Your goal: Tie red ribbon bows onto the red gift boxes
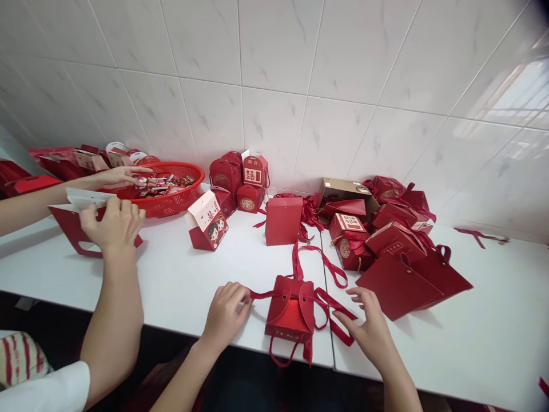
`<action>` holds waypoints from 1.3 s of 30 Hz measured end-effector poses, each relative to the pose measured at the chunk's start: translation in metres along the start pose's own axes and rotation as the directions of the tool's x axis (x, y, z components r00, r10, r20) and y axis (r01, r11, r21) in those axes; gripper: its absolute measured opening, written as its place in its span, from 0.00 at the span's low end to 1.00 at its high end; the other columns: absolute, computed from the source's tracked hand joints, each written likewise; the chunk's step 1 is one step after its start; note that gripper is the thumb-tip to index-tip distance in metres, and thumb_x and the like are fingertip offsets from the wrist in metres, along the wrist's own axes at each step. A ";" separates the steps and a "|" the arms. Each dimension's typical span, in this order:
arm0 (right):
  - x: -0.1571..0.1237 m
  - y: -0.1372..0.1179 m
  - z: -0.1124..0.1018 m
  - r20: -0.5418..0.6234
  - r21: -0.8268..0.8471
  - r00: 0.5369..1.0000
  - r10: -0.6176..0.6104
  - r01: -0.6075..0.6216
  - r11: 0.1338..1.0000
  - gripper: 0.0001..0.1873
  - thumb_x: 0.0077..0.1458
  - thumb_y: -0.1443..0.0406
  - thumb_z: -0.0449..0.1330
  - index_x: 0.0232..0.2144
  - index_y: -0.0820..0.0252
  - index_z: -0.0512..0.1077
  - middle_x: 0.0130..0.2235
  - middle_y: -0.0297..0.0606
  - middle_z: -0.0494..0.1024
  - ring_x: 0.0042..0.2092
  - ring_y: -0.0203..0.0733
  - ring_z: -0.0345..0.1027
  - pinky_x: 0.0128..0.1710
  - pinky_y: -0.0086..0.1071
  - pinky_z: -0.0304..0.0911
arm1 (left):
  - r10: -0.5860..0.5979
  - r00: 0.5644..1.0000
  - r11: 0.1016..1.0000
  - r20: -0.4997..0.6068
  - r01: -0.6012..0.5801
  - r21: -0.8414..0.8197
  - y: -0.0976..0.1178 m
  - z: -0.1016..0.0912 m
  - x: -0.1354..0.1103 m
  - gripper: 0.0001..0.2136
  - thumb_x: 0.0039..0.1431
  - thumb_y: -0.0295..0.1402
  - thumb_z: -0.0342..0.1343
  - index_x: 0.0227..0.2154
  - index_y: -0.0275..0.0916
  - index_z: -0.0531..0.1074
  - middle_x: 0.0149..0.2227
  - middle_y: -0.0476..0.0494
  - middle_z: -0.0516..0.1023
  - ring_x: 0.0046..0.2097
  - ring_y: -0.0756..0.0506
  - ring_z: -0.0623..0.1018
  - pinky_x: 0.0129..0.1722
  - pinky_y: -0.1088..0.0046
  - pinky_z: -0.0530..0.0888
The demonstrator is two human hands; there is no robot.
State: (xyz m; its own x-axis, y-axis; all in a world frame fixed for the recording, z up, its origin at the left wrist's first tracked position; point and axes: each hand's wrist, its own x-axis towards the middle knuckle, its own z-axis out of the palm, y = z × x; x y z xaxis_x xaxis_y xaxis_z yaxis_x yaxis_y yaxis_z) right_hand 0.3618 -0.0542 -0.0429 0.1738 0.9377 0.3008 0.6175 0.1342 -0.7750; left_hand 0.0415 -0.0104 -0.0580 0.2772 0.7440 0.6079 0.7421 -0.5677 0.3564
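A small red gift box [290,312] with curved top flaps sits near the table's front edge. Dark red ribbon [266,294] threads through holes in its flaps. To the left of the box, my left hand [227,312] is closed, pinching one end of that ribbon. My right hand [366,320] is on the other side, fingers apart, with its thumb close to the loose ribbon loops [338,315]. Whether the thumb touches them I cannot tell. Another ribbon length [326,263] lies curled behind the box, and a loop hangs over the front edge.
At left, a co-worker's hand [114,223] grips a red bag [77,229]; the other reaches into a red basket [171,203] of wrapped sweets. Finished-looking boxes [240,177] stand by the wall. A plain red box [283,220] and a pile of boxes and red bags [412,283] lie behind and right.
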 end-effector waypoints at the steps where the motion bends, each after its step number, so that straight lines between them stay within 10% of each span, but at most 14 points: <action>1: -0.004 -0.003 0.000 -0.015 0.003 1.000 0.004 -0.004 1.000 0.15 0.52 0.55 0.63 0.37 0.56 0.69 0.39 0.40 0.71 0.38 0.45 0.67 0.36 0.36 0.65 | -0.041 0.999 0.999 0.030 0.041 0.008 0.003 -0.002 -0.003 0.10 0.60 0.29 0.54 0.23 0.38 0.71 0.23 0.48 0.74 0.26 0.47 0.72 0.31 0.70 0.64; 7: -0.027 -0.036 0.016 0.504 0.100 0.859 0.089 -0.160 0.982 0.19 0.62 0.51 0.51 0.37 0.58 0.74 0.27 0.35 0.72 0.28 0.39 0.61 0.29 0.31 0.57 | -0.282 0.863 0.907 0.419 0.382 -0.176 0.023 -0.008 -0.010 0.14 0.63 0.41 0.51 0.37 0.44 0.81 0.23 0.47 0.79 0.26 0.45 0.72 0.34 0.68 0.65; 11: -0.031 -0.042 0.029 0.478 0.142 0.863 0.161 -0.257 0.956 0.24 0.63 0.49 0.48 0.39 0.59 0.74 0.26 0.34 0.70 0.26 0.37 0.57 0.27 0.30 0.54 | -0.485 0.767 0.556 0.421 0.642 -0.528 0.029 -0.002 -0.004 0.20 0.63 0.46 0.48 0.51 0.42 0.74 0.24 0.47 0.75 0.28 0.46 0.72 0.33 0.71 0.68; 17: -0.036 -0.049 0.021 0.389 0.297 0.916 0.098 -0.226 0.928 0.24 0.60 0.49 0.53 0.27 0.61 0.73 0.22 0.31 0.63 0.24 0.34 0.51 0.24 0.28 0.50 | -0.624 0.623 0.104 0.472 0.664 -0.741 0.032 0.002 0.017 0.24 0.54 0.46 0.60 0.52 0.41 0.74 0.39 0.42 0.78 0.35 0.48 0.75 0.36 0.74 0.73; 24: -0.042 -0.049 0.036 0.576 0.171 0.797 0.179 -0.332 0.928 0.26 0.61 0.49 0.51 0.49 0.60 0.73 0.22 0.32 0.69 0.25 0.38 0.60 0.29 0.31 0.59 | -0.451 0.692 -0.011 0.564 0.628 -0.778 0.053 0.009 0.022 0.24 0.52 0.44 0.63 0.53 0.44 0.73 0.55 0.43 0.75 0.57 0.38 0.71 0.54 0.66 0.72; 28: -0.041 -0.039 0.057 0.403 0.516 0.836 0.374 -0.544 0.661 0.36 0.56 0.45 0.57 0.61 0.54 0.61 0.28 0.31 0.70 0.26 0.36 0.61 0.30 0.30 0.63 | -0.467 0.673 -0.056 0.573 0.624 -0.779 0.058 0.012 0.018 0.25 0.55 0.43 0.62 0.56 0.45 0.70 0.56 0.43 0.75 0.57 0.39 0.72 0.55 0.67 0.71; 33: -0.030 -0.040 0.065 0.174 0.907 0.884 0.434 -0.316 0.280 0.27 0.55 0.49 0.61 0.56 0.43 0.65 0.44 0.35 0.72 0.28 0.32 0.59 0.33 0.31 0.65 | -0.689 0.565 -0.211 0.455 0.444 -0.871 0.042 0.008 0.026 0.18 0.55 0.42 0.63 0.47 0.42 0.76 0.47 0.43 0.80 0.45 0.46 0.79 0.41 0.74 0.75; 36: -0.024 -0.037 0.057 0.111 0.941 0.878 0.465 -0.244 0.236 0.18 0.59 0.50 0.56 0.48 0.48 0.72 0.39 0.35 0.72 0.27 0.33 0.58 0.31 0.32 0.65 | -0.756 0.485 -0.302 0.439 0.337 -0.892 0.029 -0.003 0.035 0.12 0.50 0.37 0.66 0.38 0.41 0.79 0.38 0.47 0.81 0.37 0.50 0.79 0.35 0.76 0.75; 39: -0.019 -0.035 0.044 -0.019 0.930 0.865 0.502 -0.170 0.327 0.15 0.60 0.52 0.57 0.40 0.53 0.76 0.32 0.33 0.70 0.27 0.33 0.60 0.30 0.31 0.66 | -0.768 0.498 -0.303 0.404 0.272 -0.913 0.022 -0.017 0.044 0.11 0.45 0.34 0.69 0.33 0.39 0.79 0.34 0.50 0.80 0.35 0.51 0.78 0.32 0.77 0.75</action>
State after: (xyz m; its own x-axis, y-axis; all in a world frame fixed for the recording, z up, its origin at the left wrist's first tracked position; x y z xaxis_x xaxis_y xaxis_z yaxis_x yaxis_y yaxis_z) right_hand 0.3034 -0.0625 -0.0461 0.4745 0.8723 -0.1181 -0.5406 0.1828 -0.8212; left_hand 0.0599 0.0036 -0.0116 -0.1853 0.9484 -0.2573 -0.7069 0.0533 0.7053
